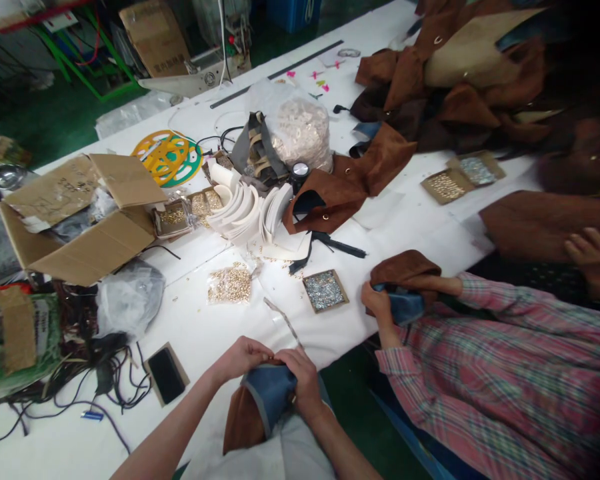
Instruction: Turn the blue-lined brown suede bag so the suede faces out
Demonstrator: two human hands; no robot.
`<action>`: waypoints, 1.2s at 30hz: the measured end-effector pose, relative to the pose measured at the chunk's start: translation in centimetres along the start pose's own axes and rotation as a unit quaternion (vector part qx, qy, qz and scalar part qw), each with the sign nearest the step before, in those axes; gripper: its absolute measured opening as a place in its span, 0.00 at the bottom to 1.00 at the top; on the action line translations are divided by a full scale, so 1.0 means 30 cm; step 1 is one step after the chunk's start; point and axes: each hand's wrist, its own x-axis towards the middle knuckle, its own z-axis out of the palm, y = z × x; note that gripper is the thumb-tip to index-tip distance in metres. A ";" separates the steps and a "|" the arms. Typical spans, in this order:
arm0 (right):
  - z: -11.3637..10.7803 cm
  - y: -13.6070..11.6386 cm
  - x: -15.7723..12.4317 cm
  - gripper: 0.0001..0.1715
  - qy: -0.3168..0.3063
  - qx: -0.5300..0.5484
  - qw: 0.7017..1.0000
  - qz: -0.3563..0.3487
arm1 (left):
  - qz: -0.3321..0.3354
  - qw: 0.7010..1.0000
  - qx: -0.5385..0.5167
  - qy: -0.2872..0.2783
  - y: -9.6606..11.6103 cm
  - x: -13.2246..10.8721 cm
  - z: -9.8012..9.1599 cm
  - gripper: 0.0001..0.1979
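My left hand (243, 358) and my right hand (303, 379) meet at the table's near edge, both closed on the upper rim of a brown suede piece with blue lining (271, 393). The left fingers pinch the rim, while the right hand wraps around its right side. Whatever lies between the fingertips is too small to make out. The piece hangs over my lap, its brown face (243, 421) showing at lower left. Ahead on the table are a bag of gold-coloured studs (230, 285) and a small box of silvery metal parts (325, 291).
At my right a co-worker in a plaid shirt (500, 360) holds a similar brown piece (405, 268). An open cardboard box (80, 217), a phone (166, 373) and tangled cables (113, 377) lie left. White curved strips (245, 210) and brown suede pieces (370, 170) lie farther back.
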 end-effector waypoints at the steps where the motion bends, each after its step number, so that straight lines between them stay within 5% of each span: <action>1: 0.001 0.001 -0.002 0.14 -0.001 0.000 1.000 -0.001 | -0.002 1.000 -0.001 -0.002 0.002 -0.005 -0.001 0.19; 7: 0.013 0.003 0.000 0.14 0.000 0.000 1.000 0.007 | 0.026 1.000 0.003 -0.008 0.021 -0.017 0.000 0.18; 15: 0.011 0.022 0.013 0.20 0.036 0.025 0.996 0.080 | 0.028 0.994 0.066 0.083 0.005 0.051 0.076 0.22; 21: 0.010 0.045 0.004 0.23 0.038 0.024 0.994 0.104 | 0.032 0.990 0.112 0.083 -0.026 0.098 0.110 0.22; 29: 0.034 0.207 0.008 0.34 0.094 0.038 0.986 0.129 | 0.071 0.988 0.117 0.068 0.017 0.149 0.124 0.25; 36: 0.051 0.273 -0.023 0.30 0.112 0.040 0.983 0.142 | 0.044 0.994 0.086 0.056 -0.016 0.166 0.150 0.32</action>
